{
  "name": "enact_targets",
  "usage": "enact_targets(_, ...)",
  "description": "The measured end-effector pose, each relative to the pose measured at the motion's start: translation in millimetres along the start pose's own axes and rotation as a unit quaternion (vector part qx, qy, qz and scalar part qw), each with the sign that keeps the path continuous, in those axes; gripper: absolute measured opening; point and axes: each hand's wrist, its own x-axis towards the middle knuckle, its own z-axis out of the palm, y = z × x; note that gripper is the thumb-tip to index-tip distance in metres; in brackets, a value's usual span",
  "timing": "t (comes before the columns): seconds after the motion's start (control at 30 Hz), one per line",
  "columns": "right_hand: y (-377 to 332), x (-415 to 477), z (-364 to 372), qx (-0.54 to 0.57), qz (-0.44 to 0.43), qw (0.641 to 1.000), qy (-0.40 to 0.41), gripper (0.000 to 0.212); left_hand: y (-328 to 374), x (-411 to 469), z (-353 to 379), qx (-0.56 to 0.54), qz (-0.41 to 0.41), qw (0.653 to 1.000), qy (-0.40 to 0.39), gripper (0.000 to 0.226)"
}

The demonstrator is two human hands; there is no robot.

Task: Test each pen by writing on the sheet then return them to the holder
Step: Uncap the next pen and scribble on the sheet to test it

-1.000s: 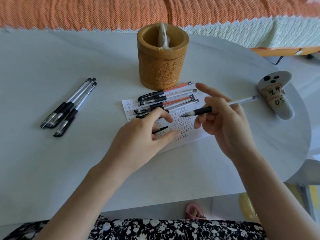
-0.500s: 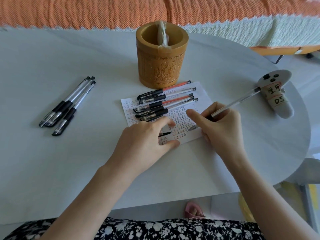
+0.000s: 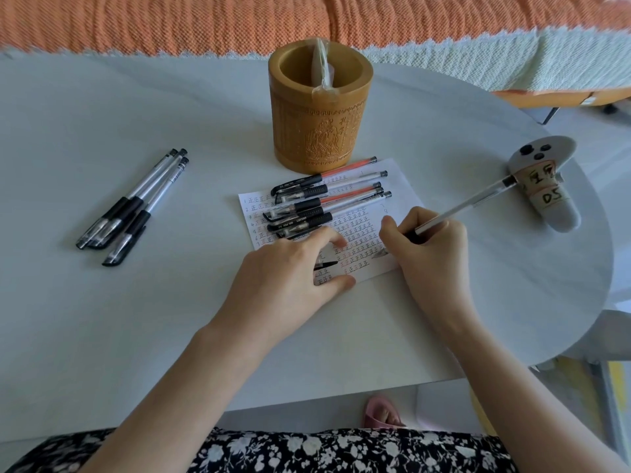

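Right hand [image 3: 430, 254] grips a pen [image 3: 467, 204], tip down on the sheet [image 3: 403, 186]: testing underway. Left hand [image 3: 290, 278] pins the sheet, thumb and forefinger flat. I can't tell whether it holds the black cap [image 3: 324, 264]. More pens [image 3: 317, 203] lie piled on the sheet, three pens [image 3: 133, 206] well apart at left. I see no pens in the holder [image 3: 317, 107]; its depths are hidden.

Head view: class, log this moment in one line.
right hand grips clear plastic pen, tip on white paper sheet | left hand steadies sheet, holding black pen cap
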Motion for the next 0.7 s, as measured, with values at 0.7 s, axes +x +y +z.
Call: enact_targets(0.7,1.8,0.7,3.6,-0.026,-0.030,0.999,0.004,0.043,-0.6,0.8,1.0,0.007,0.009,1.000,0.001,0.040)
